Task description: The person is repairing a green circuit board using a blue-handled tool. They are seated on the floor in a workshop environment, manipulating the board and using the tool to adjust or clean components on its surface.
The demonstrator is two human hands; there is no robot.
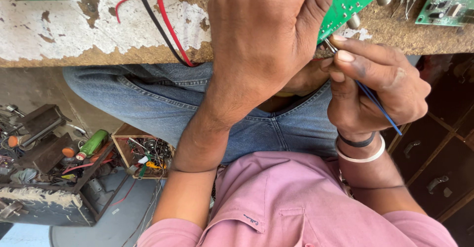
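Left hand (264,34) clamped over green circuit board (350,0), at twelve o'clock by the bench edge (98,54). Right hand (377,91) at three o'clock, fingertips pinched on thin blue-handled tool (377,106), tip touching board's lower edge. Red and black wires (165,27) trailing at eleven o'clock. Cluttered parts box (143,153) at eight o'clock, on the floor.

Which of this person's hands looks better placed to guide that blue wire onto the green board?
Probably the right hand: it already pinches the blue wire, tip right at the green circuit board edge. The left hand is wrapped around the board, steadying it.
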